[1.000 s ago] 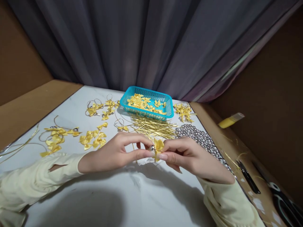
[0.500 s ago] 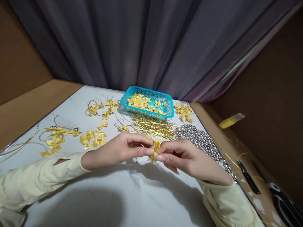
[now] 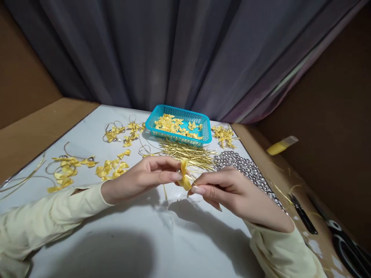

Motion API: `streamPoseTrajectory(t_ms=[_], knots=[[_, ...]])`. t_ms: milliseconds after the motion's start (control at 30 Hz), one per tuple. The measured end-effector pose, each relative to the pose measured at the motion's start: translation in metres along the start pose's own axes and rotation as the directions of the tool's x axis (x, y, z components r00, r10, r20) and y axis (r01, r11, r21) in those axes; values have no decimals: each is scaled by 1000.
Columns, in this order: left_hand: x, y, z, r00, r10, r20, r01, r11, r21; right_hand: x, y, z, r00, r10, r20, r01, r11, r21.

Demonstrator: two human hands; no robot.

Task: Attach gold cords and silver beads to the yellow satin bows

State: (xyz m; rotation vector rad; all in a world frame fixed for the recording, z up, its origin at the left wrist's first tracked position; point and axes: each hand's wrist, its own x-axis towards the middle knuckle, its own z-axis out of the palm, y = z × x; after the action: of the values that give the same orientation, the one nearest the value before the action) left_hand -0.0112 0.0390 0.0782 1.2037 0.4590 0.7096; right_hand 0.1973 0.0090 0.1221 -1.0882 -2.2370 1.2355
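Both hands meet over the middle of the white table (image 3: 121,239). My left hand (image 3: 142,178) pinches a small yellow ribbon bow (image 3: 184,177) between thumb and forefinger, with a little silver bell partly hidden at its fingertips. My right hand (image 3: 232,191) pinches the lower end of the same bow and a thin gold cord that trails down from it. The bow stands turned on edge between the two hands. Both arms wear pale yellow sleeves.
A turquoise basket (image 3: 206,130) of yellow bows stands at the back. Before it lie gold cords (image 3: 188,152) and silver bells (image 3: 246,168). Finished bows (image 3: 111,170) lie scattered at left. Scissors (image 3: 346,245) and a yellow tube (image 3: 281,146) rest on the brown board at right.
The bow has been turned from flat to edge-on between my fingers. Both hands rose slightly and shifted a little to the left; the bell is now mostly hidden.
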Motion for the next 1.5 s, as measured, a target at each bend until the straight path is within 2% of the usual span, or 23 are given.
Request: streamPoseTrajectory(t_ms=[167,367,500,733,1067,1267,1433,1500], knots=[[1,-1,1,999,7,31,-4,994,-110,1,1,2,1000,-17,8,17,1000,-10],[1,0,1,996,-52,68,67,966,-249,2,3,5,998,-69,4,69,997,-20],[-1,1,2,992,-58,108,83,967,-243,3,4,6,995,-98,-21,97,994,-51],[-4,1,1,991,-65,121,92,968,-234,5,1,12,984,-125,-130,116,990,-79],[-5,6,-3,995,-55,84,64,991,-116,6,4,11,980,-123,-155,115,992,-61],[-4,14,5,988,-69,-137,92,982,163,3,4,6,993,-29,-118,41,995,96],[-4,11,9,983,-30,-180,90,938,336,5,1,10,993,-13,-121,6,998,-62],[-4,11,10,982,-40,-185,104,930,353,6,1,11,995,5,-101,-10,999,-53]])
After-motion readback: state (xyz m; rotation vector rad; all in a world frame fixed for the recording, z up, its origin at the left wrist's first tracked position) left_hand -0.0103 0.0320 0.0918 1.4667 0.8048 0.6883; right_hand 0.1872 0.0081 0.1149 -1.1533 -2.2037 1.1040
